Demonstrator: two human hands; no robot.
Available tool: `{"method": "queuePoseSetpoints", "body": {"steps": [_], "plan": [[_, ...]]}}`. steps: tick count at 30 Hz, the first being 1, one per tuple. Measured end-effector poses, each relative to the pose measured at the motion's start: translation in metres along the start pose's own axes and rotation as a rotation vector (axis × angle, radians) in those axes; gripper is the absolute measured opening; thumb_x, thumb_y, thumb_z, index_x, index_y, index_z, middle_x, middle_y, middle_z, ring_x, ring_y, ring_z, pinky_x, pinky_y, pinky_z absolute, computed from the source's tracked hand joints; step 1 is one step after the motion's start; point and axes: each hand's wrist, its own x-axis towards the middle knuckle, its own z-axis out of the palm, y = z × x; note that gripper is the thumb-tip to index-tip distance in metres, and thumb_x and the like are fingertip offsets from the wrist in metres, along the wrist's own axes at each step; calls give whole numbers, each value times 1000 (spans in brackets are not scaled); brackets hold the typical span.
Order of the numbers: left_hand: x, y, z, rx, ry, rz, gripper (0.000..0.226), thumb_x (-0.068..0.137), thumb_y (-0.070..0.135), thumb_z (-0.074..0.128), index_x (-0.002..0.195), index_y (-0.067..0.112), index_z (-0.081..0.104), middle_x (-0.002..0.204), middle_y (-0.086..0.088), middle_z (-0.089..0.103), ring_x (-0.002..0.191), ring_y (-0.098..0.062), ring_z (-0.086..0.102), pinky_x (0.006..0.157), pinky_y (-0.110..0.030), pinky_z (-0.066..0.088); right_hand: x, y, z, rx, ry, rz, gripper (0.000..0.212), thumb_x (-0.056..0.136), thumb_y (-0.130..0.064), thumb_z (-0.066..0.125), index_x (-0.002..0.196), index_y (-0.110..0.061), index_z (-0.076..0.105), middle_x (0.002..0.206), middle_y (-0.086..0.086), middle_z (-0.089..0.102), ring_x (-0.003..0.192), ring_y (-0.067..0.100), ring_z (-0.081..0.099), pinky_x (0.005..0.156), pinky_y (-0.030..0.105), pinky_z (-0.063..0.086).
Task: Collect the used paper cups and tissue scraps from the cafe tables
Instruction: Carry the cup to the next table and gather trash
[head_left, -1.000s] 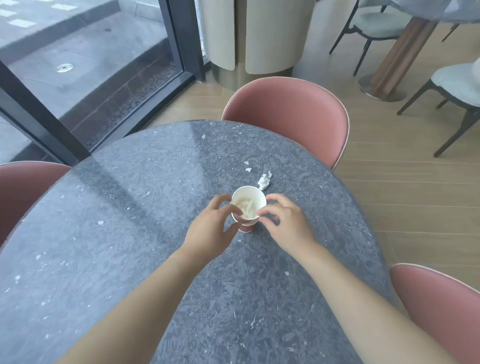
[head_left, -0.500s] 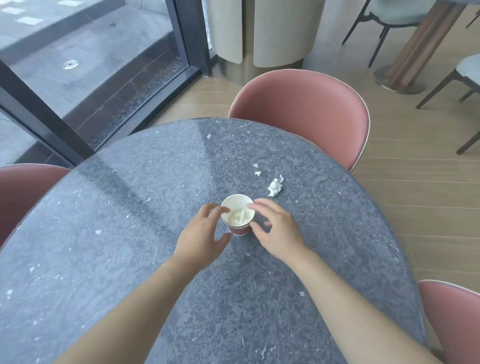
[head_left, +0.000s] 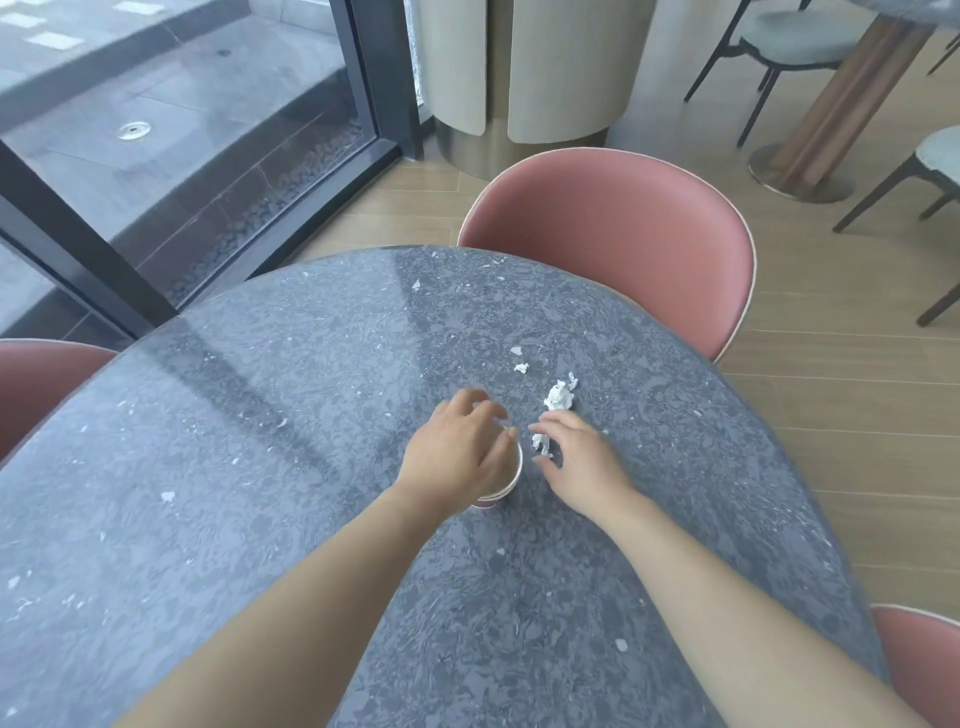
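Paper cup (head_left: 508, 480) stands mid-way across the grey stone table (head_left: 260, 467), mostly hidden under left hand (head_left: 457, 457), whose fingers curl over the rim and hold it. Right hand (head_left: 584, 470) is just beside, thumb and forefinger narrow, apparently pinching a small tissue scrap (head_left: 540, 443). Larger tissue wad (head_left: 560, 397) and two tissue crumbs (head_left: 521, 368) lie just beyond. Best course: uncover the cup mouth, steady it upright, drop the scrap in, then take the wad, crumbs last.

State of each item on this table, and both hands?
paper cup: upright on table, under left hand.
left hand: grips paper cup from above.
right hand: fingers bracket small scrap, pinch unclear.
small scrap: on table.
tissue wad: crumpled, lying loose.
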Motion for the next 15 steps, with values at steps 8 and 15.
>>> {"method": "queuePoseSetpoints", "body": {"steps": [8, 15], "plan": [[23, -7, 13, -101, 105, -207, 28, 90, 51, 41, 97, 30, 60, 101, 6, 57, 87, -20, 57, 67, -31, 45, 30, 7, -4, 151, 127, -35, 12, 84, -7, 61, 90, -15, 68, 97, -1, 62, 71, 12, 56, 69, 20, 45], [58, -12, 10, -158, 165, -306, 26, 91, 50, 41, 100, 33, 59, 98, 3, 61, 89, -20, 56, 66, -28, 37, 84, -3, -21, 66, 233, -71, 19, 83, -16, 64, 102, -22, 64, 107, -4, 66, 97, 18, 56, 80, 31, 46]]}}
